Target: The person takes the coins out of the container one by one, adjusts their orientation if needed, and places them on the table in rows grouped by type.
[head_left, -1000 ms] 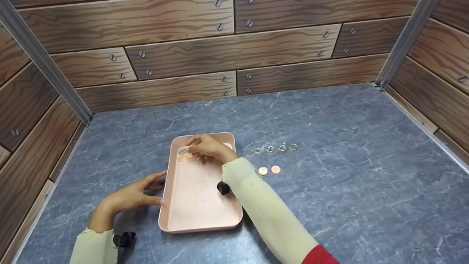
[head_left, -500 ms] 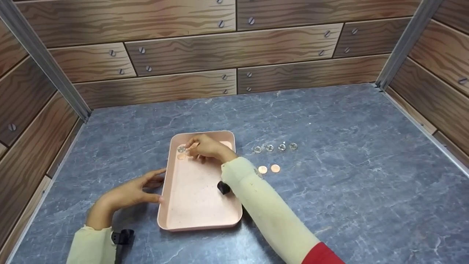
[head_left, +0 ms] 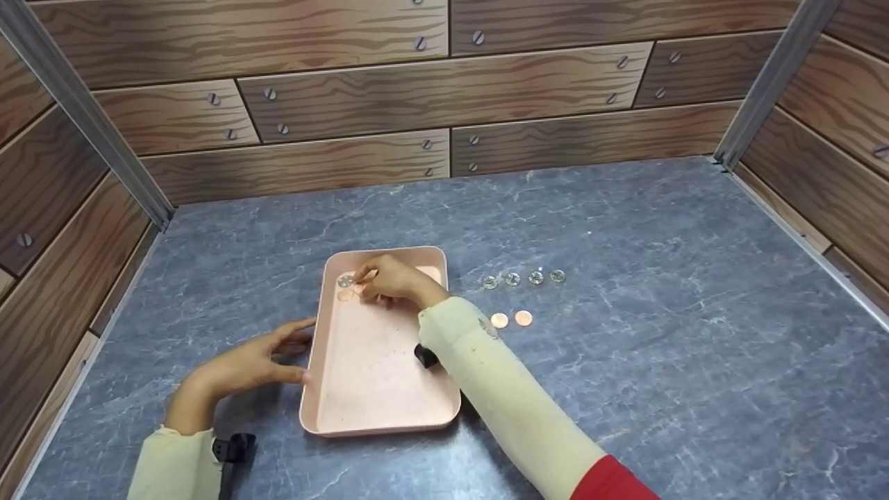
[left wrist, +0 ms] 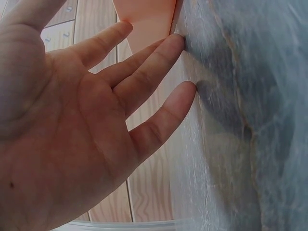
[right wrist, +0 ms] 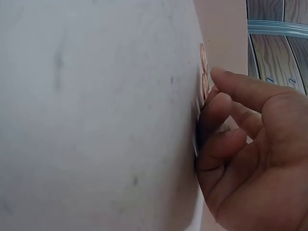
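Note:
A pink tray (head_left: 378, 389) lies on the grey table. My right hand (head_left: 389, 280) reaches into its far left corner, fingers curled down onto the tray floor (right wrist: 120, 120). Thumb and index fingertips pinch at a copper coin (right wrist: 205, 87) lying flat there. A second copper coin (right wrist: 202, 57) lies just beyond it. In the head view a silver coin (head_left: 345, 280) and a copper coin (head_left: 345, 295) show left of the fingertips. My left hand (head_left: 250, 361) rests with straight fingers (left wrist: 159, 62) against the tray's left wall (left wrist: 144, 19) and holds nothing.
Right of the tray, a row of several silver coins (head_left: 523, 279) lies on the table, with two copper coins (head_left: 511, 319) nearer me. Wood-patterned walls close in the back and both sides. Bare grey tabletop (head_left: 660, 333) stretches to the right.
Almost nothing has moved. My right hand's fingertips have shifted slightly over the coins in the tray corner. The left hand stays against the tray.

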`<state>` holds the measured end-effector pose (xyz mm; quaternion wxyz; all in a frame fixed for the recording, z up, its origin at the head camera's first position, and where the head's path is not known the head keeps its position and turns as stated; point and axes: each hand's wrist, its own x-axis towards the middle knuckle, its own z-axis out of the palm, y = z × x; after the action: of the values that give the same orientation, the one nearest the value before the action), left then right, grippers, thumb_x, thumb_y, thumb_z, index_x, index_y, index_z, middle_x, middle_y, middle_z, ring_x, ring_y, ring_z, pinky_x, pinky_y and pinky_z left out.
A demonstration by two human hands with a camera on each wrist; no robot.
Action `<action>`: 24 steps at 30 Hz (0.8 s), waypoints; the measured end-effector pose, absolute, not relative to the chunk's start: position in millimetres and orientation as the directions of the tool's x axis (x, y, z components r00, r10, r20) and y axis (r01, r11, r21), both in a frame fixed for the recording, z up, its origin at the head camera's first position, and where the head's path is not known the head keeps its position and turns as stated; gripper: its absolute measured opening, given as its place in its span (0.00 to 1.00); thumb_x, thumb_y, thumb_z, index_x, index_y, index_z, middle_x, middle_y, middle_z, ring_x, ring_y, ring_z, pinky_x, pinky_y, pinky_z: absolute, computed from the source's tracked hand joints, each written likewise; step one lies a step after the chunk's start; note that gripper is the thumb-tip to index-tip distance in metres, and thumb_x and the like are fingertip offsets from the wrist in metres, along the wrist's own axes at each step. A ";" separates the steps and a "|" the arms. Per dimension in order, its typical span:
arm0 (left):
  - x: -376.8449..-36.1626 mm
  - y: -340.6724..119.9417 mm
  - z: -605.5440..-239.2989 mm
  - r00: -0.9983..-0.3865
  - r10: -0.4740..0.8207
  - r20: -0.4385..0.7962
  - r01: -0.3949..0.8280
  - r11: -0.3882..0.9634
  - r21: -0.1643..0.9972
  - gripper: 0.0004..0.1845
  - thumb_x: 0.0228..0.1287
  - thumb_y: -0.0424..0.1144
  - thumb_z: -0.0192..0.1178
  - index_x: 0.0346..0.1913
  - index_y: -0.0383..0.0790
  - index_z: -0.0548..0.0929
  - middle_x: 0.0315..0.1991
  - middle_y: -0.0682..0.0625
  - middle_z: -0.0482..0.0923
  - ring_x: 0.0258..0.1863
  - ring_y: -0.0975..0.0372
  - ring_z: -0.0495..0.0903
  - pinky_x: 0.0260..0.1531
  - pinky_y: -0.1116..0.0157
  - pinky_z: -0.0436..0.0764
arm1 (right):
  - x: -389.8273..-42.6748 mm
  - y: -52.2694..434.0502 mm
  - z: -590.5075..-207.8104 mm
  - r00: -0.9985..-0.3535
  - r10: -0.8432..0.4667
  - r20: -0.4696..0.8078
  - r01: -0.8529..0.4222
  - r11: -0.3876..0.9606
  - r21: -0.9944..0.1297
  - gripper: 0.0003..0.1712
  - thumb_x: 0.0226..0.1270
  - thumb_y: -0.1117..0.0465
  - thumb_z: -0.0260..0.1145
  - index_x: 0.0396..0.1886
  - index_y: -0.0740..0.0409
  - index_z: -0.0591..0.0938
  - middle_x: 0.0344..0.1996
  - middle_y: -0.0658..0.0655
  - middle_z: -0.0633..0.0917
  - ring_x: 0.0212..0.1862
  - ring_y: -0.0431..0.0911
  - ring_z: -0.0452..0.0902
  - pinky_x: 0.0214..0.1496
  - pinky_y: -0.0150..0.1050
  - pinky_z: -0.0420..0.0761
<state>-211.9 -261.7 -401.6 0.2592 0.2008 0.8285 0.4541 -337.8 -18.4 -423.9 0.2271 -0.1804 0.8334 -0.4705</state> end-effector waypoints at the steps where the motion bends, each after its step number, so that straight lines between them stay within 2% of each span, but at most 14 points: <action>1: -211.9 -261.4 -401.5 -0.788 0.563 -0.251 0.094 0.512 0.854 0.49 0.59 0.42 0.68 0.76 0.35 0.48 0.72 0.28 0.54 0.69 0.36 0.60 0.65 0.45 0.68 | -338.0 -18.5 -423.8 -0.834 -0.509 -0.211 -0.088 0.501 -0.861 0.19 0.56 0.71 0.65 0.50 0.61 0.83 0.30 0.53 0.83 0.17 0.37 0.69 0.19 0.28 0.72; 4: -211.6 -261.0 -400.7 -0.792 0.552 -0.262 0.088 0.528 0.845 0.49 0.59 0.43 0.67 0.76 0.36 0.48 0.72 0.28 0.55 0.69 0.37 0.61 0.65 0.44 0.68 | -335.7 -19.7 -420.6 -0.838 -0.494 -0.230 -0.077 0.525 -0.848 0.22 0.56 0.72 0.66 0.53 0.62 0.82 0.36 0.56 0.83 0.17 0.37 0.68 0.19 0.27 0.71; 9: -212.1 -261.1 -401.1 -0.788 0.560 -0.255 0.096 0.521 0.848 0.49 0.59 0.43 0.68 0.76 0.36 0.48 0.71 0.28 0.55 0.69 0.37 0.60 0.65 0.44 0.68 | -334.6 -21.3 -421.5 -0.846 -0.482 -0.230 -0.078 0.537 -0.840 0.22 0.56 0.73 0.66 0.53 0.65 0.81 0.29 0.54 0.79 0.16 0.37 0.67 0.17 0.27 0.70; 15: -212.2 -261.8 -401.4 -0.788 0.564 -0.246 0.111 0.523 0.845 0.50 0.59 0.43 0.68 0.76 0.36 0.48 0.71 0.28 0.56 0.69 0.37 0.61 0.64 0.44 0.68 | -333.9 -22.6 -423.4 -0.855 -0.477 -0.202 -0.122 0.565 -0.816 0.17 0.56 0.73 0.66 0.47 0.66 0.82 0.28 0.50 0.77 0.16 0.35 0.68 0.18 0.26 0.70; 20: -211.9 -261.6 -401.5 -0.790 0.560 -0.250 0.106 0.526 0.844 0.49 0.59 0.43 0.68 0.76 0.36 0.48 0.71 0.28 0.56 0.69 0.37 0.61 0.64 0.44 0.68 | -333.7 -23.2 -423.7 -0.859 -0.471 -0.203 -0.132 0.586 -0.799 0.16 0.56 0.72 0.65 0.47 0.66 0.82 0.24 0.50 0.76 0.14 0.36 0.67 0.17 0.26 0.70; 24: -212.4 -261.2 -401.2 -0.790 0.562 -0.244 0.114 0.527 0.842 0.50 0.59 0.43 0.68 0.76 0.36 0.48 0.71 0.28 0.56 0.69 0.36 0.61 0.64 0.43 0.68 | -334.9 -22.7 -423.0 -0.866 -0.459 -0.201 -0.141 0.608 -0.782 0.16 0.56 0.71 0.66 0.47 0.65 0.82 0.28 0.50 0.78 0.14 0.36 0.68 0.17 0.26 0.70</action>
<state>-212.4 -261.2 -401.2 0.2532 0.2023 0.8362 0.4425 -334.9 -22.7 -423.0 0.1945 -0.1713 0.8752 -0.4085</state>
